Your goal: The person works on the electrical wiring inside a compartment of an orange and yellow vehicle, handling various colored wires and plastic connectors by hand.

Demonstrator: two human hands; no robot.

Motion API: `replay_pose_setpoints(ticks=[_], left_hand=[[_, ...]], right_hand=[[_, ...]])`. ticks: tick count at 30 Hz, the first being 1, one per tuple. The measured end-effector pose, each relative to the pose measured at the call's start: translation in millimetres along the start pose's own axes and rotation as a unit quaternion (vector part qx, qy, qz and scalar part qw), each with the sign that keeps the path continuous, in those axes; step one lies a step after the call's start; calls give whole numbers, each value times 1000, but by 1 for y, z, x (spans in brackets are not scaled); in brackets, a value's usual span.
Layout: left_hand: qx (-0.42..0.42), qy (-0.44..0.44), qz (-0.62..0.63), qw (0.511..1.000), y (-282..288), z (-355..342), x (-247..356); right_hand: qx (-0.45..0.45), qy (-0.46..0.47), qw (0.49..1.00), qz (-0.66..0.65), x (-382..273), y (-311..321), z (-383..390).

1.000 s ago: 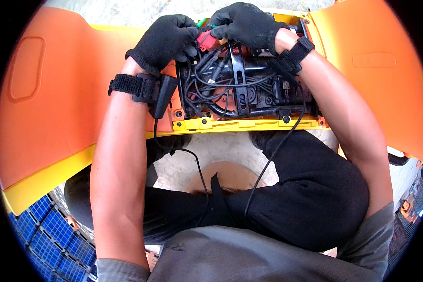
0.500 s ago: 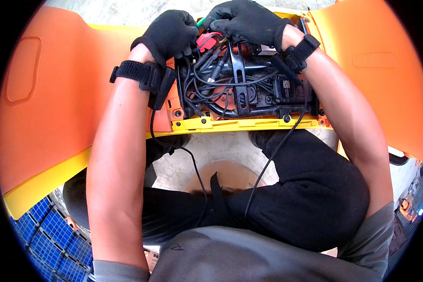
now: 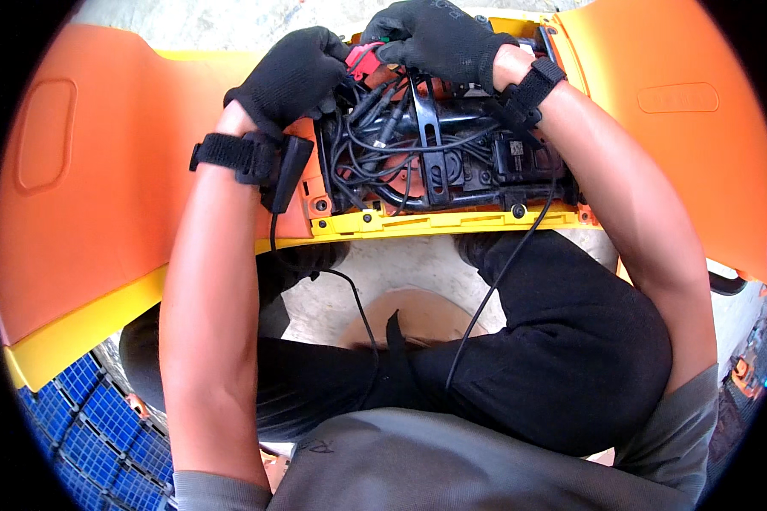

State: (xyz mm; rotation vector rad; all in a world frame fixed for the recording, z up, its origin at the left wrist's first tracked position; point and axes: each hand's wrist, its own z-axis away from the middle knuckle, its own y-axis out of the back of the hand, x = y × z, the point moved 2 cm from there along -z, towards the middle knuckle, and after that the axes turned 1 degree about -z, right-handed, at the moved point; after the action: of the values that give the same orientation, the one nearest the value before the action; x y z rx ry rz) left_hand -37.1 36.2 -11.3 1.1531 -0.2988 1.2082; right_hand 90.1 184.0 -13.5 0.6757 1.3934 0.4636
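Both my hands wear black gloves and meet at the far edge of an open bay in an orange and yellow body. My left hand is closed, its fingertips at the left end of a red plastic piece on the wiring. My right hand pinches close by on the right, with a small green piece showing at its fingers. The gloves hide most of what lies in the grip. Below them, a bundle of black cables runs through the bay beside a black metal bracket.
A black box-shaped unit fills the bay's right side. Orange panels flank it, and a yellow rail edges the near side. Black straps with cabled devices are on my wrists. Blue plastic grating lies at lower left.
My left hand has shifted a little toward the lower left, and my right hand slightly left. The red piece has moved up and left; less green shows between the hands.
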Motion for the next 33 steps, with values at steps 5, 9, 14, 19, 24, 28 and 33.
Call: replay_pose_setpoints(ticks=[5, 9, 14, 19, 24, 28, 33], left_hand=[[-48, -30, 90, 994, 0, 3, -7], [-44, -17, 49, 998, 0, 7, -5], [-55, 29, 50, 997, 1, 6, -3], [-76, 2, -28, 997, 4, -2, -7], [-83, 20, -91, 992, 3, -3, 0], [-85, 51, -42, 994, 4, 0, 0], [-71, 32, 1, 997, 4, -3, -5]], right_hand=[[26, -24, 998, -42, -2, 2, -1], [-7, -81, 995, -64, -7, 7, 0], [5, -62, 997, -48, -4, 7, 0], [-14, -69, 995, -76, -6, 8, -1], [-9, -26, 994, -109, 10, 17, -1], [-32, -98, 969, -222, 15, 22, 2], [-93, -74, 951, -284, 21, 20, 5]])
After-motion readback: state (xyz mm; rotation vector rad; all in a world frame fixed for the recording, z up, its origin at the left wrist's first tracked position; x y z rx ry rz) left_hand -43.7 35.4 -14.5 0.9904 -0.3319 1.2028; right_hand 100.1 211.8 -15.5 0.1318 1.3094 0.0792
